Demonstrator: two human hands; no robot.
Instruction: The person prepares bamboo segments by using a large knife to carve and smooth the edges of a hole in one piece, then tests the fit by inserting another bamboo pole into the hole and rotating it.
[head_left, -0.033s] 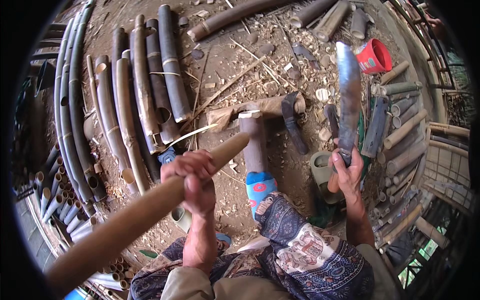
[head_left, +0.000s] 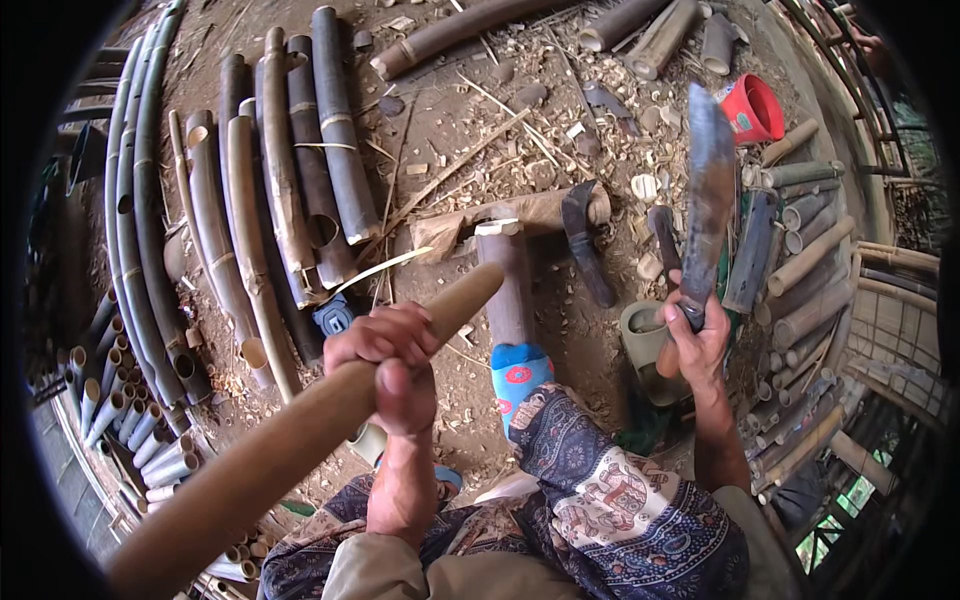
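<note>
Pole [head_left: 250, 457], slanted at left, clamped in left hand [head_left: 385, 360]; knife [head_left: 707, 180], tip pointing away, apart from pole, handle clamped in right hand [head_left: 695, 335]; best to brace pole firmly and angle edge clear of left hand.

The long, light-brown tapered pole [head_left: 290, 435] looks wooden, smooth and matt. The broad, grey metal blade [head_left: 707, 185] has a mottled, stained face with a dull sheen. Dark brown bamboo tubes [head_left: 345, 135] look smooth, with faint gloss between ridged nodes. The red, round bucket [head_left: 762, 108] appears to be shiny plastic. The navy-and-white patterned trousers [head_left: 620, 490] are soft, matt cloth; the brown earth floor [head_left: 450, 150] is rough.
</note>
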